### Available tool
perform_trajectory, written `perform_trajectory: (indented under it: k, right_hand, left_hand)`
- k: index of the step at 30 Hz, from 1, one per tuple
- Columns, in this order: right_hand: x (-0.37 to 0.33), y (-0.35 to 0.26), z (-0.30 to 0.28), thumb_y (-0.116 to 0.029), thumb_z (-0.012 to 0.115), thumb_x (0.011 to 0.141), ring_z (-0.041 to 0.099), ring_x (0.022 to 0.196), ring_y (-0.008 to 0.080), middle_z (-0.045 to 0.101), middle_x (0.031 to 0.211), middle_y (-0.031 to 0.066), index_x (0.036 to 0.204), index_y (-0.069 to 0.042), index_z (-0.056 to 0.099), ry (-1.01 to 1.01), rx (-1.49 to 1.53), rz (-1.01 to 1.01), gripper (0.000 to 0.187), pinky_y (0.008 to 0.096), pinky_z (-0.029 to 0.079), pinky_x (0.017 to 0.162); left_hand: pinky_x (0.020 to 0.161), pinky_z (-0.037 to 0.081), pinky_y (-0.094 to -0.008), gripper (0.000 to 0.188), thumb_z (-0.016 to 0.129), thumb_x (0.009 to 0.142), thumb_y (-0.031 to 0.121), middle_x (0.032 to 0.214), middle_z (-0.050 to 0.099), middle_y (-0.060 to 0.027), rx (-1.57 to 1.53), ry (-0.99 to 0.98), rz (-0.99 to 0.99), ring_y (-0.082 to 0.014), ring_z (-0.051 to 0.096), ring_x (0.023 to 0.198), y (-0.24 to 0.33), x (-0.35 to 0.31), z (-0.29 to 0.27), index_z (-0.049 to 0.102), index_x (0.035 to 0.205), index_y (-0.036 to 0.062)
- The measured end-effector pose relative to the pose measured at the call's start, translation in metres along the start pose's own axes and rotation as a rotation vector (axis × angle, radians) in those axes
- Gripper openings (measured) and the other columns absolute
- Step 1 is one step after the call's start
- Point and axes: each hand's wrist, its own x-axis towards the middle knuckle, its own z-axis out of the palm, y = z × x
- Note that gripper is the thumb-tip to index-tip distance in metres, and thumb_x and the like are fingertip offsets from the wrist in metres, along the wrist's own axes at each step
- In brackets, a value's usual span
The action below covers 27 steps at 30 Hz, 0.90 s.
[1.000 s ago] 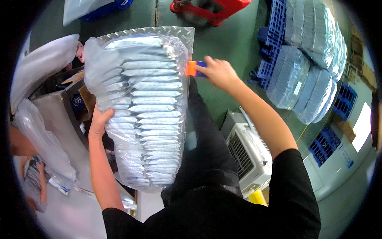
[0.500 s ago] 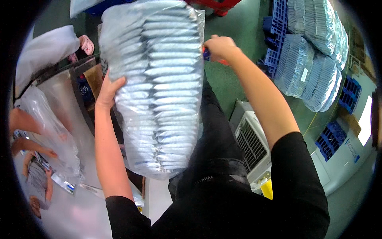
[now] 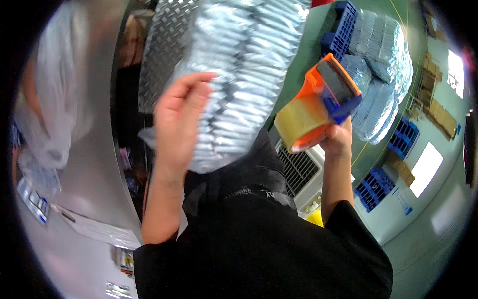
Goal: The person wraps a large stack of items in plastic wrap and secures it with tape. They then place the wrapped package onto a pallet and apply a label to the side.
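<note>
A long clear plastic bag (image 3: 254, 74), packed with two rows of pale blue pouches, leans in front of me over a grey diamond-tread metal plate (image 3: 162, 55). Over its left side, my left hand (image 3: 181, 109) is closed, thumb against bent fingers; whether it pinches the film or something thin is unclear. My right hand (image 3: 338, 139) grips an orange and blue tape dispenser (image 3: 306, 122) with a wide yellowish roll, held up to the right of the bag. Part of that hand is hidden behind the dispenser.
A metal worktable (image 3: 99, 154) runs along the left, where another person's arm (image 3: 32, 94) reaches beside clear plastic film (image 3: 59, 99). More filled bags (image 3: 376, 104) are stacked at the right by a blue pallet (image 3: 343, 25). A white vented unit (image 3: 301, 169) stands near my legs.
My right hand has brought the tape dispenser up and nearer, into plain sight. My left hand has left the bag's edge for its front. The bag now appears farther right and higher.
</note>
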Motion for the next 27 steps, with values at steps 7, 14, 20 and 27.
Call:
perform_trajectory:
  k: [7,14,20,27]
  right_hand:
    - [-0.045,0.024,0.112,-0.009,0.09,0.061,0.062,0.103,0.0312,0.06,0.115,0.0157,0.13,-0.012,0.063,-0.297,-1.211,-0.561,0.075,0.0397,0.051,0.09]
    - [-0.073,0.088,0.148,-0.008,0.086,0.058,0.065,0.093,0.0317,0.06,0.115,0.0148,0.126,-0.024,0.066,-0.429,-1.628,-0.6,0.073,0.0404,0.055,0.077]
    - [-0.063,0.104,0.21,-0.018,0.085,0.071,0.065,0.086,0.0289,0.058,0.112,0.0136,0.131,-0.023,0.062,-0.507,-1.625,-0.517,0.065,0.038,0.056,0.069]
    - [-0.062,0.104,0.202,-0.018,0.085,0.072,0.067,0.083,0.0306,0.056,0.11,0.0147,0.129,-0.019,0.065,-0.57,-1.929,-0.357,0.06,0.0411,0.058,0.066]
  left_hand:
    - [0.089,0.049,-0.0252,0.037,0.068,0.096,0.019,0.109,0.066,-0.0058,-0.257,0.001,0.088,-0.0118,0.062,0.098,-0.019,-0.075,-0.014,0.062,0.123,-0.004]
    - [0.089,0.053,-0.0278,0.029,0.063,0.099,0.026,0.108,0.07,-0.0065,-1.007,0.175,-0.46,-0.0135,0.067,0.099,-0.098,-0.097,-0.079,0.067,0.112,0.0002]
    - [0.071,0.049,-0.0232,0.016,0.069,0.094,0.02,0.085,0.069,-0.003,-0.641,0.308,-0.166,-0.0095,0.062,0.076,-0.111,-0.073,-0.139,0.069,0.094,0.0035]
    - [0.058,0.037,-0.0243,0.02,0.073,0.089,0.02,0.068,0.06,0.0029,-0.383,0.696,-0.072,-0.0066,0.049,0.06,-0.213,0.028,-0.269,0.069,0.077,0.005]
